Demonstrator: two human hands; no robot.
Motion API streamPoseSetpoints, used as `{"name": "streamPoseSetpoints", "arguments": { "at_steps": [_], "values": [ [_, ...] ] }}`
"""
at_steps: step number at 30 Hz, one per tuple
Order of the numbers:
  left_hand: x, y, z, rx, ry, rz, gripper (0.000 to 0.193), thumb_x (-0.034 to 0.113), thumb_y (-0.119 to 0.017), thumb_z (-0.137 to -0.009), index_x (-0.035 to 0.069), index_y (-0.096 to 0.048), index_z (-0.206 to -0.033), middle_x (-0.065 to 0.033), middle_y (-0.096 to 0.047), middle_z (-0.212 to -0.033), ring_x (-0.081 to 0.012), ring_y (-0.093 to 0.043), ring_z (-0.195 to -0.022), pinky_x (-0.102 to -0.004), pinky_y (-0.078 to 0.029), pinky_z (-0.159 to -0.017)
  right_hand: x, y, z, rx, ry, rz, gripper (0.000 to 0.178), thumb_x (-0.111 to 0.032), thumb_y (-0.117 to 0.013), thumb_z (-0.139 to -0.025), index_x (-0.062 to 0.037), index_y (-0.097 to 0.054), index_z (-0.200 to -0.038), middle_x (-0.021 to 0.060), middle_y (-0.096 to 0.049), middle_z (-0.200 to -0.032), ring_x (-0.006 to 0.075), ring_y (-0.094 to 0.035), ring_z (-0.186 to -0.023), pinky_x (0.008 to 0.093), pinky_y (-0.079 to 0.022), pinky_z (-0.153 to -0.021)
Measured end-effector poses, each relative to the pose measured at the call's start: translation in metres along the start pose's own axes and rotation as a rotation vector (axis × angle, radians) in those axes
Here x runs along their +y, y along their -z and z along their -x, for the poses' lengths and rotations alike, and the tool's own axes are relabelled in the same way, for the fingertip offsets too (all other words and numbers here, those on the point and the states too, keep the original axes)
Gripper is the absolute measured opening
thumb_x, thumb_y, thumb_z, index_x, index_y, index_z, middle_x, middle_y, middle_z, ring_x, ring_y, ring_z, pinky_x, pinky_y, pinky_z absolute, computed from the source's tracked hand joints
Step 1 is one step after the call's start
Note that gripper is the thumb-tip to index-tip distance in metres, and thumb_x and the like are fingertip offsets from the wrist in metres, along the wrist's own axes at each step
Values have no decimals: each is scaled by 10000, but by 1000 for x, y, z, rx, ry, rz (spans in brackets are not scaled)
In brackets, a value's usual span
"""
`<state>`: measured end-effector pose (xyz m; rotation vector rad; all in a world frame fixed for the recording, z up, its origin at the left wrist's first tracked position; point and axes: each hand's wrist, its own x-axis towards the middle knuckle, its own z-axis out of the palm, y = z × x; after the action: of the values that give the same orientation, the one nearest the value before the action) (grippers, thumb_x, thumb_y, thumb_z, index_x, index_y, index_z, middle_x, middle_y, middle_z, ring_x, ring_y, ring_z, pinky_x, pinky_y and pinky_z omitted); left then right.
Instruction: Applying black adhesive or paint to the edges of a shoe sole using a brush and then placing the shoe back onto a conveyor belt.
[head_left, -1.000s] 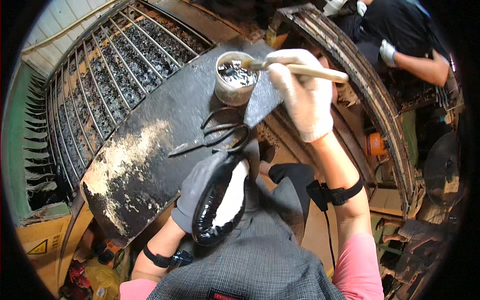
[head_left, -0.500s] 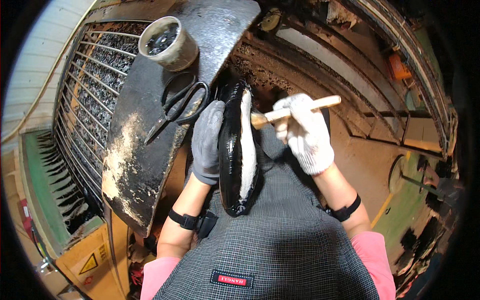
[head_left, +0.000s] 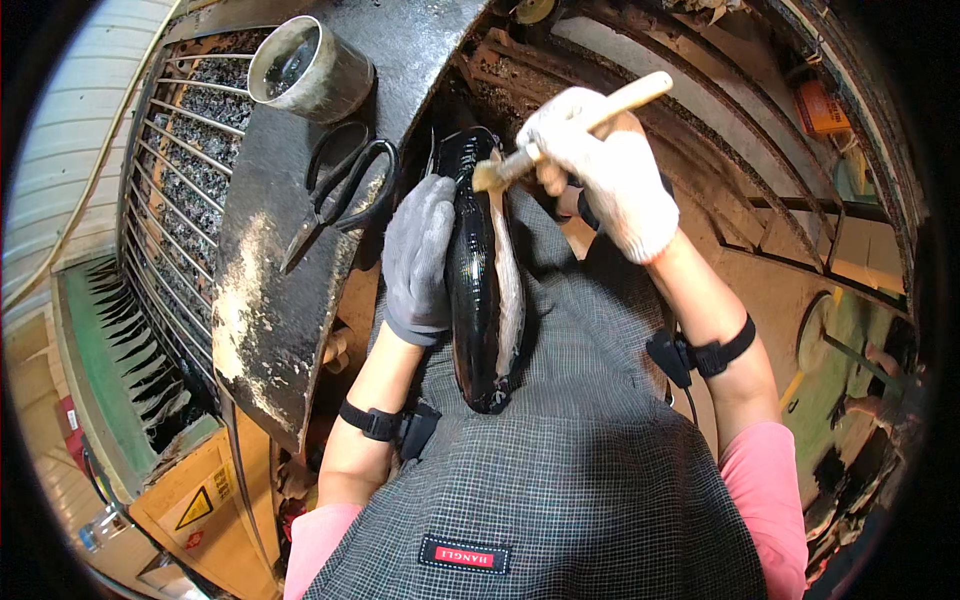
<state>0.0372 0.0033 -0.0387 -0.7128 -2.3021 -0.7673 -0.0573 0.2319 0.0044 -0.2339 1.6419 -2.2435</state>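
A long, glossy black shoe-shaped piece (head_left: 474, 270) lies over my lap, with a pale lengthwise strip (head_left: 508, 290) along its right part. My left hand (head_left: 418, 255), in a grey glove, is wrapped against the piece's left side, its thumb hidden. In a white glove, my right hand (head_left: 600, 165) grips a brush (head_left: 640, 92) with a light wooden handle. The brush's tan bristles touch the far part of the black piece, by the upper end of the strip. Black-handled scissors (head_left: 345, 185) lie to the left of my left hand.
On the dark, worn board (head_left: 270, 330) at the left stands a grimy cup (head_left: 335, 80) with dark contents. Beyond the board is a metal bar rack (head_left: 185, 150) over black scraps. Curved metal rails (head_left: 700, 110) fill the far right. A checked apron (head_left: 540, 480) covers my lap.
My right hand and the brush have moved farther away and left, from beside the strip's middle to its far end. The strip looks greyer now. The left hand keeps its hold.
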Motion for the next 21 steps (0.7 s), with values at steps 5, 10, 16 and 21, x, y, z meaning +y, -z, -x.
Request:
{"name": "streamPoseSetpoints", "arguments": {
  "at_steps": [5,10,16,21],
  "values": [
    [-2,-3,-6,-29,-8,18,641,63,-736,-837,-19,-518,-1434,-271,-621,-1373,-469,-627,-1243,-542,-503,-1054,-23,-15,54,54,-34,0,124,-126,-682,-964,-38,-610,-914,107,-703,-949,102,-616,-680,232,-507,-623],
    [-1,-5,-27,11,-42,29,642,77,-758,-812,-7,-554,-1415,-237,-639,-1361,-423,-639,-1234,-500,-517,-1043,-40,-20,92,-28,188,57,91,-43,-656,-879,-38,-592,-944,159,-669,-998,201,-643,-872,327,-549,-768],
    [2,12,-59,-109,47,-10,761,136,-838,-719,1,-564,-1416,-196,-638,-1312,-386,-638,-1180,-433,-520,-1017,-66,-11,104,-233,635,279,111,-102,-747,-780,-72,-677,-861,91,-698,-828,264,-700,-790,376,-563,-758],
    [28,37,-89,-364,220,412,965,262,-929,-589,-9,-560,-1439,-212,-614,-1401,-362,-630,-1211,-386,-493,-1069,-62,-8,89,-120,989,93,167,-239,-696,-946,-85,-647,-906,96,-679,-932,233,-668,-833,378,-569,-762]
  ]
}}
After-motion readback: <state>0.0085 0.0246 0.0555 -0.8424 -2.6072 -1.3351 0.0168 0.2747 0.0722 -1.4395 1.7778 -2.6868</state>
